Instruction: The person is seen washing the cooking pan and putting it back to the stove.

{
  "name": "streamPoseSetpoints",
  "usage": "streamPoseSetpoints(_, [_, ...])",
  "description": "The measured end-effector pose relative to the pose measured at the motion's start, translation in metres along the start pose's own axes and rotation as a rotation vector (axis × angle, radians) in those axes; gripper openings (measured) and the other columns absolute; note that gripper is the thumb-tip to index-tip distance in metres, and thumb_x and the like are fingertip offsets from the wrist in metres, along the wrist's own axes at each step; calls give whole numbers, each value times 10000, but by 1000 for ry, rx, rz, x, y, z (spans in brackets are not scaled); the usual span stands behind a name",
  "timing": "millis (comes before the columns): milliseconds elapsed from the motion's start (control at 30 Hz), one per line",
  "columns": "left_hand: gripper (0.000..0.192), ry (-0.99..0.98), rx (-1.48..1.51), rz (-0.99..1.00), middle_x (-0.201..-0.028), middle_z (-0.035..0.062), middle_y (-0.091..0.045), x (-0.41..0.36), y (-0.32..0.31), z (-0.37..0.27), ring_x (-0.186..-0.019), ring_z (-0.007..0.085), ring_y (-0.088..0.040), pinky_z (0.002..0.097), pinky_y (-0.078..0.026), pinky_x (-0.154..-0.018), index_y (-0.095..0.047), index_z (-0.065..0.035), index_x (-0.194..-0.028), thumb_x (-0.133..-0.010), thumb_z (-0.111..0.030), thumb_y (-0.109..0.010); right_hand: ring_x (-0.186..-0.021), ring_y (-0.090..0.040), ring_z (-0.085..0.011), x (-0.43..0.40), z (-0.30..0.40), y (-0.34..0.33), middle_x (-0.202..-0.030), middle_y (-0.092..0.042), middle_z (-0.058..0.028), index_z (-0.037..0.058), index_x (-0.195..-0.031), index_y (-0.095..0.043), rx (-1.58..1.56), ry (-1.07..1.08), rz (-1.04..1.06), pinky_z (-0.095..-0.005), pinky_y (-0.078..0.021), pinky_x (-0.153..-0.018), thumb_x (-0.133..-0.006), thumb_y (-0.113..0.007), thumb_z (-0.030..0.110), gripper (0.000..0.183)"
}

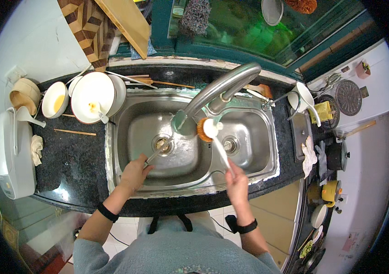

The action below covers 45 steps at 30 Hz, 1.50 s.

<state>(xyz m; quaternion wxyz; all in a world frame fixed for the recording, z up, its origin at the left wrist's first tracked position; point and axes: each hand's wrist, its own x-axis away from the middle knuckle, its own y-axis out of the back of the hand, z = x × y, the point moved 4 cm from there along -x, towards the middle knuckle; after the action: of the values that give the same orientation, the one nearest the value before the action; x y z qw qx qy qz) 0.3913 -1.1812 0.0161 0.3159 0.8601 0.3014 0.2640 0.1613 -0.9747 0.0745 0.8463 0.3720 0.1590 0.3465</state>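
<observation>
My left hand [135,175] grips the near end of a slim metal utensil [156,154], which slants up over the large sink basin [139,125]. Its far end lies close to the faucet's outlet and is too blurred to name. In my right hand [237,181] is the white handle of a scrubbing brush [222,152]. The brush's round head has orange-brown wire scouring material and hangs over the divider between the basins, apart from the utensil. A curved steel faucet [220,89] arches above the large basin, its greenish outlet just left of the brush head.
A smaller basin [252,137] adjoins on the right. Left of the sink stand a large white bowl [93,92], a smaller bowl [54,100], a chopstick [75,132] and a white rice cooker [14,154]. A white long-handled pot [300,97] is at the back right.
</observation>
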Motion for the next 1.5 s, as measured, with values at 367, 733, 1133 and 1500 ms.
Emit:
streamPoseSetpoints(367, [295,-92,5,-114,-736,220,-581,-6,3,4,-711,411,-562,467,-438,-604,-447,-27,-957,-815,-241,-592,-781,-615,-190,-52,-156,43,-886,-641,-153,-10,-1090,-560,262,-183,139,-295,-455,-685,-794,-532,102,318])
streamPoseSetpoints(733, [283,61,-117,-43,-744,178,-601,28,18,21,-681,395,-576,464,-445,-568,-460,-67,-961,-818,-275,-587,-930,-564,-366,-140,-188,28,-1003,-591,-208,51,-1021,-567,840,-165,472,-433,-447,-815,-798,-501,231,295])
streamPoseSetpoints(1133, [330,27,261,-2,-586,133,-514,39,-11,31,-509,244,-530,341,-409,-472,-491,-1,-881,-796,-283,-640,-892,-607,-313,-277,-67,7,-957,-603,-244,-15,-1068,-574,37,-16,-157,-354,-461,-766,-856,-527,325,404])
streamPoseSetpoints(1500, [253,604,1674,728,-585,-37,-357,66,-11,-9,-412,53,-328,178,-280,-356,-447,-85,-899,-935,-331,-400,-713,-617,-217,-144,7,17,-855,-641,-172,0,-1080,-574,-8,127,-26,-314,-483,-642,-820,-596,241,355])
